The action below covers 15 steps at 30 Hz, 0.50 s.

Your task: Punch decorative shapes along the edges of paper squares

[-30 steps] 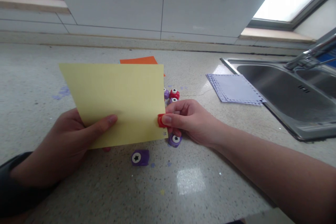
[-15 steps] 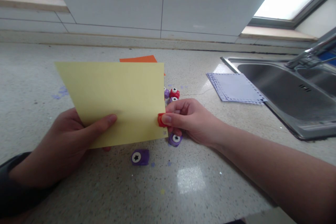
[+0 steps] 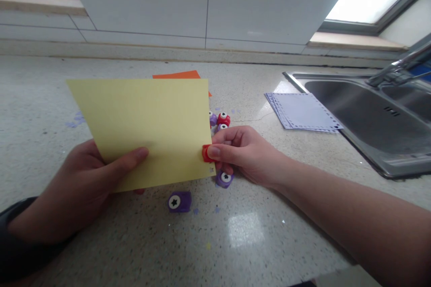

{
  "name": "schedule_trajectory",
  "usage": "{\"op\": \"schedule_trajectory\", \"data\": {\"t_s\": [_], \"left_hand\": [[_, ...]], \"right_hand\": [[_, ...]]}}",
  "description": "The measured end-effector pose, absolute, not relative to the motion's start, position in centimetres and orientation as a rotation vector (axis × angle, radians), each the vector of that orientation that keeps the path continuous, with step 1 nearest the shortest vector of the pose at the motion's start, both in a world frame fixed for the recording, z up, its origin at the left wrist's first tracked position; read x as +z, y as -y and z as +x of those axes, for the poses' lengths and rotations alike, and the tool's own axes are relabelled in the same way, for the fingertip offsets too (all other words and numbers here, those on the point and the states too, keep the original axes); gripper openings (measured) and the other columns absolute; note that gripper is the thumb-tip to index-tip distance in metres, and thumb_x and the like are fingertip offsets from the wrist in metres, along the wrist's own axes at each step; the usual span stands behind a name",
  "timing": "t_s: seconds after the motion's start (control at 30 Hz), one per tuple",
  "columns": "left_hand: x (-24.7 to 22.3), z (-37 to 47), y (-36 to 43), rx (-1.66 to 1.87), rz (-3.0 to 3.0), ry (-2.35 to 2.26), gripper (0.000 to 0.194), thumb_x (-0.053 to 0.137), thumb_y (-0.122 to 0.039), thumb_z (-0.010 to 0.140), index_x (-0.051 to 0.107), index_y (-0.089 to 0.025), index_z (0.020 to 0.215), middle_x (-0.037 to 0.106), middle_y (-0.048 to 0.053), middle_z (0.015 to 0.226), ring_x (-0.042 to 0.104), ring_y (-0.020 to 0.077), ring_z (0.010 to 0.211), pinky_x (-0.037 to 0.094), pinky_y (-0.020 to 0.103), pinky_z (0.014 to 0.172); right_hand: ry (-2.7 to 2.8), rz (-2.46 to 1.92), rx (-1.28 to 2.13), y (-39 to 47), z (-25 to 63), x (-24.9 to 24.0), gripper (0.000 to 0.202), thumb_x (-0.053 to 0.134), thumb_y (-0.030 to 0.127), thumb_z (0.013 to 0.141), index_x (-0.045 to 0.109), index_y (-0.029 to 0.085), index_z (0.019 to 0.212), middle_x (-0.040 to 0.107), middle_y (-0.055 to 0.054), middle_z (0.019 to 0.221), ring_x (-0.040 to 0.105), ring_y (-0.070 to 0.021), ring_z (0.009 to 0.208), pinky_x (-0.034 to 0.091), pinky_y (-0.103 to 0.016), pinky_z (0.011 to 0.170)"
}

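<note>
A sheet of yellow paper [image 3: 151, 121] is tilted up above the counter. My left hand [image 3: 94, 175] grips its lower left part, thumb on top and fingers underneath. Between the thumb and fingers of my right hand [image 3: 239, 150] is a small red craft punch [image 3: 206, 153], set over the sheet's right edge near the lower corner. A small punched shape shows in the paper just below it. Close under my right hand lies a purple craft punch [image 3: 224, 178]. Another purple craft punch [image 3: 179, 202] with a star on its white button rests nearer to me.
Behind the sheet stand a red punch [image 3: 223, 119] and several others, partly hidden. Orange paper [image 3: 177, 75] shows beyond. White sheets with punched borders [image 3: 303, 111] lie beside the steel sink [image 3: 353, 103]. Paper bits [image 3: 76, 120] are scattered on the speckled counter [image 3: 256, 251].
The yellow sheet and my left hand have shifted very slightly left. My right hand keeps its pinch on the red punch at the edge.
</note>
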<state>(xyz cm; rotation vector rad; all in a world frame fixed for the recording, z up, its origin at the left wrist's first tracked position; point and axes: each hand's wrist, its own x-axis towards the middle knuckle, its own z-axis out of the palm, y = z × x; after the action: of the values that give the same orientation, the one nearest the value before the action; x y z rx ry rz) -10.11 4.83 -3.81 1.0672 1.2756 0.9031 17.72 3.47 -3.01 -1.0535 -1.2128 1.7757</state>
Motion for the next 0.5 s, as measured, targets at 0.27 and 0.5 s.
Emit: {"op": "schedule_trajectory", "data": {"t_s": [0.27, 0.5], "left_hand": [[-3.95, -10.1, -4.56, 0.913, 1.043, -1.265, 0.035, 0.091, -0.031, 0.062, 0.074, -0.021, 0.091, 0.079, 0.005, 0.098, 0.074, 0.0212, 0.063, 0.06, 0.023, 0.041], [-3.94, -10.1, -4.52, 0.978, 1.091, -1.249, 0.04, 0.092, -0.034, 0.061, 0.075, -0.021, 0.095, 0.079, 0.005, 0.09, 0.076, 0.0261, 0.064, 0.061, 0.029, 0.04]], "right_hand": [[1.213, -1.05, 1.767, -3.41, 17.87, -3.18, 0.029, 0.083, 0.038, 0.078, 0.07, 0.013, 0.075, 0.063, 0.002, 0.061, 0.046, -0.0048, 0.046, 0.036, -0.02, 0.044], [1.188, -1.007, 1.8, -3.5, 17.85, -3.35, 0.025, 0.083, 0.034, 0.079, 0.071, 0.012, 0.076, 0.063, 0.002, 0.061, 0.046, -0.0041, 0.046, 0.034, -0.019, 0.044]]}}
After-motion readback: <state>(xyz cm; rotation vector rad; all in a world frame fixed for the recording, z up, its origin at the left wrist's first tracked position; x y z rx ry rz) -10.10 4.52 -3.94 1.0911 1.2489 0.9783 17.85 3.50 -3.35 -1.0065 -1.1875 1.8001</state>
